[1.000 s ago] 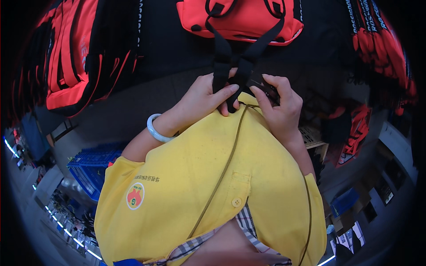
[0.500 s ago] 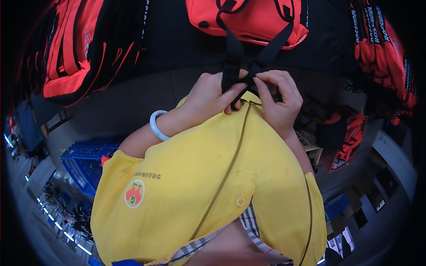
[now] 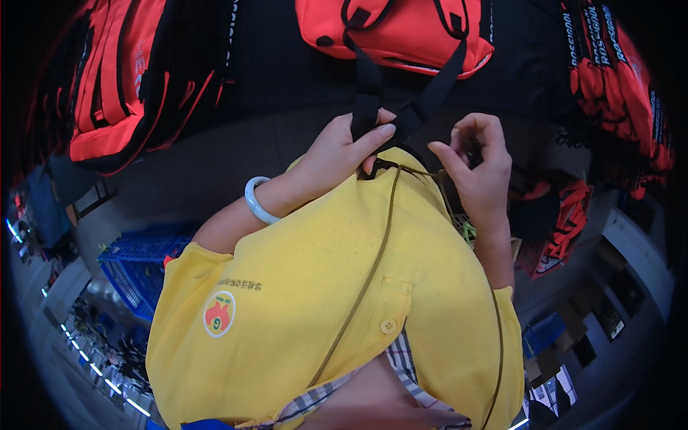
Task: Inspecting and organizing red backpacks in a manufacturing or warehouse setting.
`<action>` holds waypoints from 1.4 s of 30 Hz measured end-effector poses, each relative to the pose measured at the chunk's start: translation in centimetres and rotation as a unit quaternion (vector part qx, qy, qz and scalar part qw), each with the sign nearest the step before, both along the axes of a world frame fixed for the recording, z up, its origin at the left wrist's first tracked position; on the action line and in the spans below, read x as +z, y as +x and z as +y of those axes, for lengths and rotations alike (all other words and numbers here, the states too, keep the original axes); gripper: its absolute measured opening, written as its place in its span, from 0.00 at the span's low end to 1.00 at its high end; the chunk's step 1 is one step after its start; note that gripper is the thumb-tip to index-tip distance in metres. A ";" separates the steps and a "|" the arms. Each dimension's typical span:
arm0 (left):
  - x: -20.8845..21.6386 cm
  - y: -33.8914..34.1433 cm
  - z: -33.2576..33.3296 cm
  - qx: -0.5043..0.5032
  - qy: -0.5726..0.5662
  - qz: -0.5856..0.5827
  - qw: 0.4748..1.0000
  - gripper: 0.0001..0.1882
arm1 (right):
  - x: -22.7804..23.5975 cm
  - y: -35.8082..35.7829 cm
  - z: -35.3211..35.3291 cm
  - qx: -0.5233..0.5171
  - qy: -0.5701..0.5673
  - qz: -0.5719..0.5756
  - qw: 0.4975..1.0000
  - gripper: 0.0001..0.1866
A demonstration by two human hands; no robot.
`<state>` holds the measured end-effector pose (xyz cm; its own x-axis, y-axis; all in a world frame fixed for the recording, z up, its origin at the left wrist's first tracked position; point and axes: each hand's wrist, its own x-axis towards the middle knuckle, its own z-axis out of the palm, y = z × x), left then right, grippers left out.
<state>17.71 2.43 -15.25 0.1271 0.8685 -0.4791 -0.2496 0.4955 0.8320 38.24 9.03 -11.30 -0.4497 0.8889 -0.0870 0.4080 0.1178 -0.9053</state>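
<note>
My left hand (image 3: 333, 156) is closed on two black webbing straps (image 3: 368, 79) with its thumb laid across them. A dark plastic buckle (image 3: 407, 118) sits on the right strap, just past the thumb. Both straps run up to a red backpack (image 3: 416, 36) lying on a black-covered table. To the right, and apart from the straps, my right hand (image 3: 481, 161) is raised with fingers curled. Something dark shows inside its curl, too hidden to name. A brown cord (image 3: 390, 215) hangs over my yellow shirt and passes near the right wrist.
More red and black backpacks (image 3: 107, 107) stand at the left of the black table (image 3: 272, 64). Several red pieces with black straps (image 3: 620, 100) hang over its right side. Behind me on the floor are a blue plastic crate (image 3: 136, 261) and a container with red pieces (image 3: 562, 222).
My right hand has let go of the straps and moved to the right. My left hand keeps its hold. The backpack and straps have shifted slightly left.
</note>
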 end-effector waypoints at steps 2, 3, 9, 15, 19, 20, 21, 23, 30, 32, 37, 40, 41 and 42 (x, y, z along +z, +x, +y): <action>0.0 -0.5 0.2 -0.013 -0.005 -0.016 1.000 0.11 | 0.2 -0.5 0.1 -0.010 0.091 -0.136 0.986 0.13; 0.0 -0.5 0.2 -0.019 -0.013 -0.031 0.999 0.11 | 0.4 -0.6 0.2 -0.009 0.092 -0.136 0.986 0.13; 0.4 -0.4 0.2 -0.027 -0.007 -0.024 0.999 0.10 | 1.2 -0.9 1.6 0.139 0.358 -0.161 0.909 0.17; 0.3 -0.3 0.1 -0.033 0.013 -0.033 0.999 0.11 | 1.9 -0.9 2.1 0.174 0.383 -0.197 0.885 0.18; 0.1 -0.4 0.1 -0.038 0.018 -0.032 0.999 0.11 | 1.9 -1.1 2.3 0.178 0.396 -0.188 0.881 0.18; 0.2 -0.3 0.0 -0.039 0.020 -0.029 0.999 0.11 | 2.0 -1.1 2.4 0.183 0.396 -0.191 0.879 0.17; 0.2 -0.3 0.0 -0.042 0.021 -0.027 0.999 0.11 | 2.1 -1.2 2.4 0.187 0.396 -0.194 0.878 0.17; 0.1 -0.3 0.1 -0.041 0.021 -0.034 0.998 0.11 | 1.9 -1.2 2.5 0.186 0.404 -0.193 0.875 0.16; 0.1 -0.3 0.2 -0.044 0.025 -0.031 0.998 0.11 | 2.4 -1.2 2.7 0.193 0.429 -0.205 0.858 0.15; 0.0 -0.2 0.2 -0.047 0.025 -0.031 0.998 0.11 | 2.4 -1.1 2.7 0.193 0.428 -0.207 0.858 0.16; 0.1 -0.3 0.3 -0.049 0.019 -0.030 0.998 0.11 | 2.4 -1.1 2.8 0.201 0.420 -0.201 0.862 0.16; 0.2 -0.3 0.4 -0.056 0.023 -0.019 0.998 0.11 | 2.4 -1.1 2.8 0.202 0.422 -0.204 0.860 0.16; 0.1 -0.3 0.4 -0.057 0.022 -0.018 0.998 0.11 | 2.4 -1.2 2.8 0.201 0.427 -0.211 0.856 0.15; 0.0 -0.3 0.3 -0.057 0.019 -0.017 0.998 0.11 | 2.4 -1.2 2.8 0.200 0.432 -0.217 0.852 0.15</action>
<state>17.40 2.78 -15.22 0.2413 0.8653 -0.4394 -0.2212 0.4899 0.8433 37.04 11.87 -8.88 -0.8243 0.4879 0.2874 0.4525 0.8727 -0.1836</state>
